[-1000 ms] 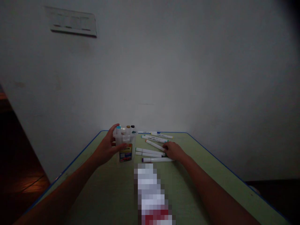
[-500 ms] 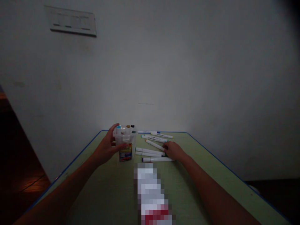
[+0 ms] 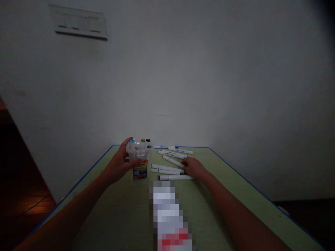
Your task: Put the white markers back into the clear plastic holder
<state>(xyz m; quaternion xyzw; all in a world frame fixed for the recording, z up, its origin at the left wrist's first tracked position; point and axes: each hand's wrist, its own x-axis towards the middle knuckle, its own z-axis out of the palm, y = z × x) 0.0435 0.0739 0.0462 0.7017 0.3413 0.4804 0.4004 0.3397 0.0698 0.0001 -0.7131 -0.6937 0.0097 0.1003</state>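
My left hand (image 3: 119, 164) is wrapped round the left side of a clear plastic box (image 3: 141, 154) with a dark, colourful label, thumb across its front. Several markers stand in the box, among them one with a light-blue cap (image 3: 132, 141) and one with a brown cap (image 3: 142, 141). On the table, my right hand (image 3: 195, 168) has its fingers closed at the right end of a white marker with an orange tip (image 3: 171, 160). Right below lie two white markers (image 3: 167, 168) side by side, and a purple-tipped marker (image 3: 175, 177) lies nearest me.
More white markers (image 3: 174, 154) lie toward the back of the green table (image 3: 125, 209), which has a blue edge and stands against a grey wall (image 3: 167, 69). A blurred-out white and red object (image 3: 167, 212) is at the front centre. A switch panel (image 3: 81, 22) hangs upper left.
Almost nothing differs. Both hands keep their places on the box and at the marker, and the view has shifted very slightly.
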